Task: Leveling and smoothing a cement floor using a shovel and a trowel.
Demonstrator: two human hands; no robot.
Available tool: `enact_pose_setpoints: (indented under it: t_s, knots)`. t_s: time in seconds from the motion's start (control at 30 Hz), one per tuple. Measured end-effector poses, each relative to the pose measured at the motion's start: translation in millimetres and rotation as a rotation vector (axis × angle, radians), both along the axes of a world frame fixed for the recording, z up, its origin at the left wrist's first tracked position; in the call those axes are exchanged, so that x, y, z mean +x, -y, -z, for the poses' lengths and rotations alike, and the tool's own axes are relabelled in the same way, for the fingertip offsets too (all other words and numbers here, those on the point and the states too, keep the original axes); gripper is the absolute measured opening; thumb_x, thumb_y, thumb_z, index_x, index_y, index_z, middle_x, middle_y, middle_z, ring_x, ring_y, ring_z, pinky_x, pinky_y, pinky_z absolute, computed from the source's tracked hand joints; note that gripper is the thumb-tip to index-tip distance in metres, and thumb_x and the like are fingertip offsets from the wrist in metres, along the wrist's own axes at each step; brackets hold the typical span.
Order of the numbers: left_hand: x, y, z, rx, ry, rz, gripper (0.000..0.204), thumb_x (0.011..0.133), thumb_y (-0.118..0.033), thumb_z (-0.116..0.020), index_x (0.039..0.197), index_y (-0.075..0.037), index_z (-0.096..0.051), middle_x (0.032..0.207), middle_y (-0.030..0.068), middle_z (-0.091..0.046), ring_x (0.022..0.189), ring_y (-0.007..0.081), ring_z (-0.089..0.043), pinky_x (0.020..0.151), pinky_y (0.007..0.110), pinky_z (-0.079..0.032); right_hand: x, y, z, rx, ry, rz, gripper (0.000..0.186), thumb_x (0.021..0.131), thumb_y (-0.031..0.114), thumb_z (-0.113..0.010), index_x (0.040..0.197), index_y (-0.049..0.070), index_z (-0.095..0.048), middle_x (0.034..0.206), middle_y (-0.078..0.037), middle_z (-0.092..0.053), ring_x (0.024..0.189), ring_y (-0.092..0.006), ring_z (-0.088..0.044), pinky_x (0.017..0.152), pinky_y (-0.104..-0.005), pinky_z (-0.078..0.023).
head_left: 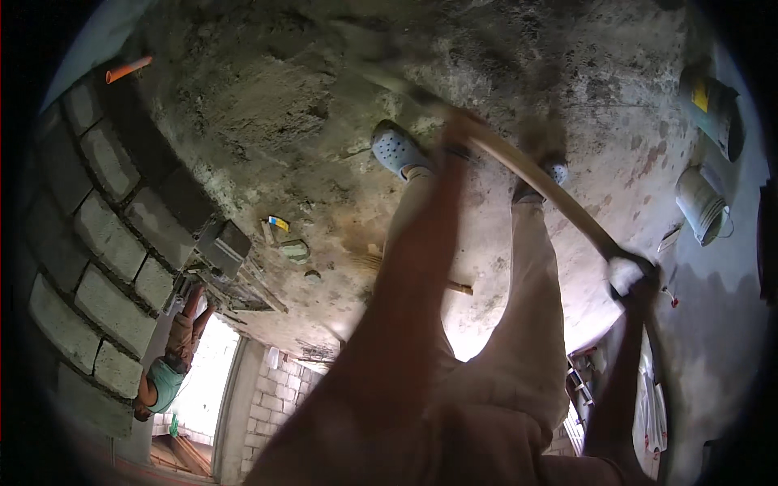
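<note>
A shovel with a long wooden shaft and a D-shaped grip slants across the view. My left hand, blurred by motion, is wrapped round the lower shaft. At the other end my right hand holds the dark grip. The shovel's blade end, toward the far left, is smeared and hard to make out. It is over or against the rough grey floor, where damp, crumbly mortar-like material lies. My feet in light blue clogs stand on either side of the shaft's line.
A concrete block wall rises on the left, with an orange pipe near its far end. Two buckets stand right: a grey bucket and a white bucket. Block fragments lie left of my feet. Another person is by the doorway.
</note>
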State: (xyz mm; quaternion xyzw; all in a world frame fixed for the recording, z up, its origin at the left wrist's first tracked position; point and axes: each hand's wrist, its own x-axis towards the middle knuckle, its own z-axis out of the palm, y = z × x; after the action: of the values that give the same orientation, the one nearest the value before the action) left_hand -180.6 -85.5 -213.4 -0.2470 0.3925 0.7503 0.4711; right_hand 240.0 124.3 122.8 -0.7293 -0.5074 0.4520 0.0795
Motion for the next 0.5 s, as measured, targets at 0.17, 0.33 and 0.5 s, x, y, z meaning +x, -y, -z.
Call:
enact_pose_setpoints:
  t_s: [0.17, 0.33, 0.5]
  knots:
    - [-95, 70, -72, -0.58, 0.205, 0.075, 0.016, 0.088, -0.018, -0.057, 0.085, -0.002, -0.057, 0.068, 0.0133, -0.056, 0.063, 0.028, -0.058, 0.06, 0.042, -0.052, -133, 95, 18, -0.224, -0.163, 0.514, 0.031, 0.091, 0.029, -0.055, 0.066, 0.015, -0.044, 0.048, 0.003, -0.034, 0.035, -0.011, -0.033, 0.035, -0.0284, -0.029]
    - [-73, 69, -160, -0.586, 0.323, -0.028, 0.018, 0.083, -0.016, -0.066, 0.076, -0.005, -0.053, 0.067, 0.0099, -0.054, 0.061, 0.0271, -0.056, 0.058, 0.043, -0.051, -83, 103, -35, -0.229, -0.145, 0.598, 0.033, 0.09, 0.031, -0.055, 0.064, 0.016, -0.043, 0.046, 0.004, -0.032, 0.035, -0.01, -0.031, 0.034, -0.0269, -0.027]
    - [-92, 50, -246, -0.44, 0.381, -0.229, 0.012, 0.081, -0.009, -0.068, 0.083, -0.006, -0.056, 0.064, 0.0067, -0.051, 0.056, 0.0259, -0.052, 0.057, 0.043, -0.05, -94, 78, -87, -0.073, -0.205, 0.418, 0.033, 0.096, 0.027, -0.049, 0.067, 0.014, -0.044, 0.05, 0.0, -0.044, 0.037, -0.0117, -0.036, 0.037, -0.0279, -0.03]
